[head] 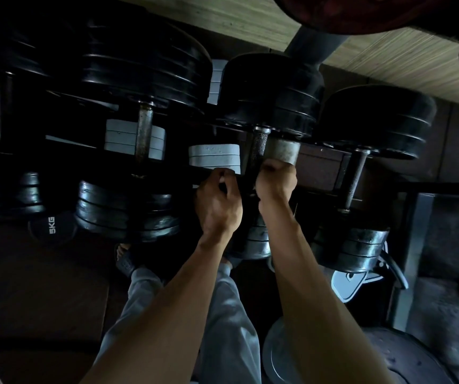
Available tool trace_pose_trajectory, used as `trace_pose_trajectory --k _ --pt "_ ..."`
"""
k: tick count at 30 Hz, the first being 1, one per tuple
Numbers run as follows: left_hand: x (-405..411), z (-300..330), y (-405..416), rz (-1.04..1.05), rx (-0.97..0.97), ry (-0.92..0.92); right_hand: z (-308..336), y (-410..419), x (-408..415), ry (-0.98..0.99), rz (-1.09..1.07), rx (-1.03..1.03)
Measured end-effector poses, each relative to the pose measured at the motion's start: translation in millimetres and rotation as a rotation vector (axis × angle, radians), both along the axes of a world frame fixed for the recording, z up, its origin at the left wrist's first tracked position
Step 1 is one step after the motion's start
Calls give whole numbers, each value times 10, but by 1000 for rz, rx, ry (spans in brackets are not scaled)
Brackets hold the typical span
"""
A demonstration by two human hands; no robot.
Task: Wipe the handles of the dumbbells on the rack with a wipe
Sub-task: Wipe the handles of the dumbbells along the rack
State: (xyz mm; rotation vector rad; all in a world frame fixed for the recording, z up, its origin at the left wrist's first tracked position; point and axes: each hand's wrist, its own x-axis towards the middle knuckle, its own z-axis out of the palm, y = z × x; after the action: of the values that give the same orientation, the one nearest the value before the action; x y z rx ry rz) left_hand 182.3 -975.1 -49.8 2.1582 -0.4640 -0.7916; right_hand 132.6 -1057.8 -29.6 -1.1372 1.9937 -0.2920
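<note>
i see right hand (276,180) curled around knurled handle (258,146) of middle dumbbell (271,92) on rack (319,162), grip clamped at handle's near end. pale wipe (281,153) bunched just beyond fingers, against handle's right side. left hand (218,202) just left of right grip, fingers curled; what it holds i cannot tell. grey stacked plates (214,159) directly beyond left grip. second dumbbell handle (144,131) well left, third (355,178) right of right grip.
</note>
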Motion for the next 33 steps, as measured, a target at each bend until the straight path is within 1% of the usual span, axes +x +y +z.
trace_pose_trajectory --k 2,3,6,7,11,13,15,18,20,22,25,29,31,33 --pt "0 -9 1 -4 2 4 81 118 -47 -10 62 -28" --pt "-1 -13 1 -3 3 1 87 135 -54 -20 55 -35" --pt "-7 16 -5 2 10 1 11 3 26 -43 -64 -49" --pt "-8 24 -4 1 9 3 3 -36 64 -31 -67 -56" --pt "10 -11 1 -23 -3 -14 71 148 83 93 146 -156" --pt "11 -18 0 -27 4 -31 111 217 67 114 184 -189" --pt "10 -5 -7 -15 13 -21 78 115 77 115 136 -174" --pt "2 10 -9 -2 13 3 -44 -95 60 -1 20 -98" --pt "8 3 -9 -3 9 5 -98 -109 9 -113 -68 -48" --pt "9 -3 -7 -6 1 8 -60 -14 -47 -157 -104 -68" --pt "8 9 -13 -16 0 -1 14 55 -41 -116 -90 -141" --pt "8 9 -11 -22 14 2 -58 -133 86 -116 -188 -79" --pt "8 -2 -12 -11 12 8 -43 -95 78 -98 -157 -86" --pt "13 -14 -12 -14 12 7 22 48 21 -74 -78 -151"
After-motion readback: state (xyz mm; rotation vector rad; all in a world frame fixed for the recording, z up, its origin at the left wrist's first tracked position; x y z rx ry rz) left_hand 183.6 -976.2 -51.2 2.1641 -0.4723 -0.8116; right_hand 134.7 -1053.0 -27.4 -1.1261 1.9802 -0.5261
